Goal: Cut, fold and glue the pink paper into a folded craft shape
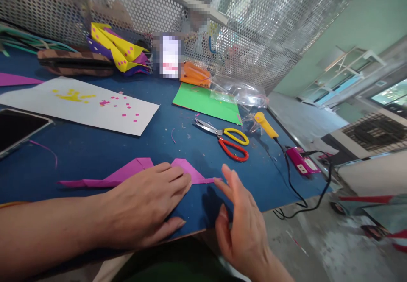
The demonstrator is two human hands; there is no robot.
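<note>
Two hands working: I'm seeing the left hand (149,208) lying flat, fingers together, pressing the folded purple paper (127,174) under its fingertips. Right hand (240,222) is hovering spread just beside the paper's right tip, pinching nothing. Paper could be slipping if pressure eases. Palm is hiding the fold's middle; scissors (227,140) lying beyond.

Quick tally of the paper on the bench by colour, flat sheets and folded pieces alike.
Magenta folded piece under the left hand: 1
Magenta sheet, far left: 1
White sheet: 1
Green sheet: 1
Yellow-and-purple folded model: 1
Total: 5
</note>
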